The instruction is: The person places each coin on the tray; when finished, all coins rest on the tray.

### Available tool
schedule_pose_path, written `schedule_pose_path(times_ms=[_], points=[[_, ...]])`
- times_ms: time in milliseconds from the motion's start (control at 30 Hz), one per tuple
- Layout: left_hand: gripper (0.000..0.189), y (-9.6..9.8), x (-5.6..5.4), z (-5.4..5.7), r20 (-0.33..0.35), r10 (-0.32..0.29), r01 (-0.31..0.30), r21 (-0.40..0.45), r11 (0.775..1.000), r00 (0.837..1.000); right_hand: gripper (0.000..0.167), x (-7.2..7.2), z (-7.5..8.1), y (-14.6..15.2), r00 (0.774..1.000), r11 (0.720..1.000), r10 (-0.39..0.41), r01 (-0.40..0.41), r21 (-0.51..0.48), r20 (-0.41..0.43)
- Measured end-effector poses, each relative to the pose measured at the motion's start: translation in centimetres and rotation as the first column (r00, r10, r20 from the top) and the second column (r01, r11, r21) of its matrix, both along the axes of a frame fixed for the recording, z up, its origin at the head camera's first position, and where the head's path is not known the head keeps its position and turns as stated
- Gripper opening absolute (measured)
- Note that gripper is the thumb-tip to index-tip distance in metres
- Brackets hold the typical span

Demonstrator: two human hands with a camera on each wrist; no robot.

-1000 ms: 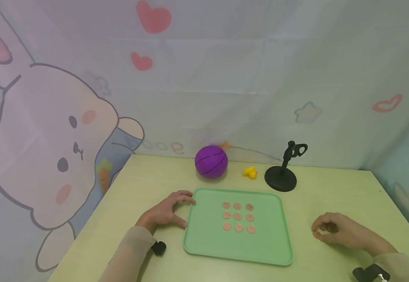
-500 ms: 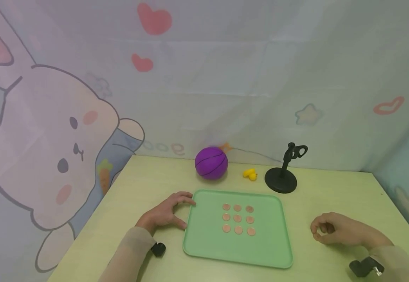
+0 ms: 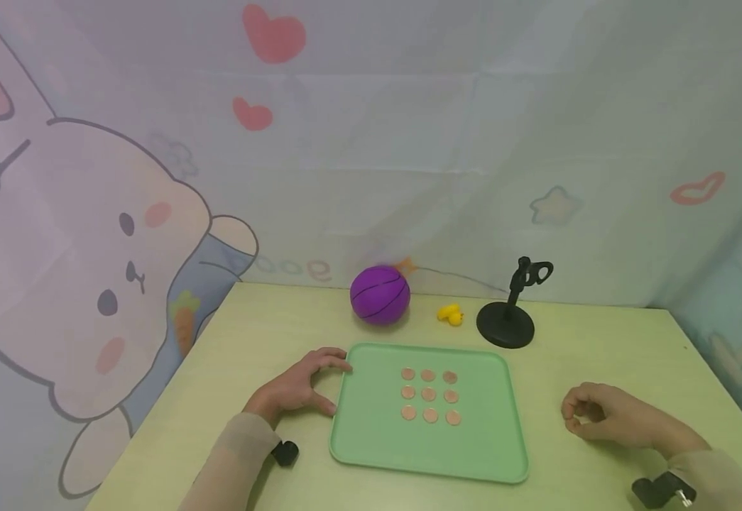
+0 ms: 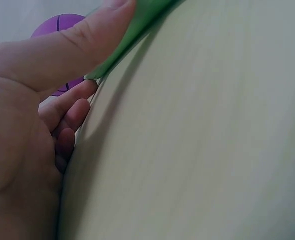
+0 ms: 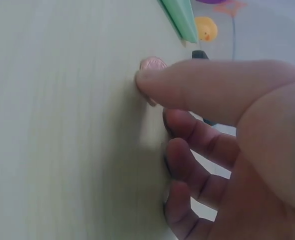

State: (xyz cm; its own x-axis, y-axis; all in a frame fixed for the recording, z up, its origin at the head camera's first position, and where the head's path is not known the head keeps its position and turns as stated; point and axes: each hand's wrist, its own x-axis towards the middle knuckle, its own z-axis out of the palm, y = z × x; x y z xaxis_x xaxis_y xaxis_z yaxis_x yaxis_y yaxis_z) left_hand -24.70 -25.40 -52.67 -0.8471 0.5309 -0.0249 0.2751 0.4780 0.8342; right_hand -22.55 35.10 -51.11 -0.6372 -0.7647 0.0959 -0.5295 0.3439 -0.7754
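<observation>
A light green tray lies on the table, with several copper coins set out in a square grid on it. My left hand rests at the tray's left edge, thumb and fingers spread along the rim; the left wrist view shows the thumb against the green rim. Off to the tray's right, my right hand is low over the table. Its thumb pinches a copper coin against a fingertip mostly hidden behind it, while the other fingers are bent.
Behind the tray stand a purple ball, a small yellow toy duck and a black stand with a round base. A printed cloth backdrop hangs along the table's back edge.
The right hand has shifted very slightly to the left. The left hand, tray and coins keep their places; the view itself has moved a little.
</observation>
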Motion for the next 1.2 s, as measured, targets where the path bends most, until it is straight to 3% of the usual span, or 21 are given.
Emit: schedule_pose_path(times_ms=[333, 533, 633, 900, 1200], points=[[0.073, 0.0, 0.0, 0.1, -0.012, -0.010, 0.010, 0.005, 1.000, 1.000, 0.011, 0.6, 0.6, -0.8, 0.988, 0.981, -0.141, 0.149, 0.125, -0.068], [0.073, 0.0, 0.0, 0.3, -0.018, -0.007, 0.007, -0.007, 1.000, 1.000, 0.012, 0.9, 0.7, -1.7, 0.957, 0.943, -0.271, 0.285, 0.174, -0.102], [0.073, 0.0, 0.0, 0.3, -0.013, -0.005, 0.005, -0.007, 1.000, 1.000, 0.012, 1.0, 0.8, -2.0, 0.948, 0.931, -0.303, 0.317, 0.183, -0.101], [0.072, 0.0, -0.2, -0.1, -0.019, -0.011, 0.011, 0.014, 1.000, 1.000, 0.014, 1.0, 0.7, -2.1, 0.949, 0.945, -0.276, 0.297, 0.134, -0.155], [0.072, -0.1, -0.1, 0.0, -0.021, -0.019, 0.019, 0.020, 1.000, 1.000, 0.014, 0.7, 0.5, -2.1, 0.962, 0.973, -0.204, 0.219, 0.066, -0.181]])
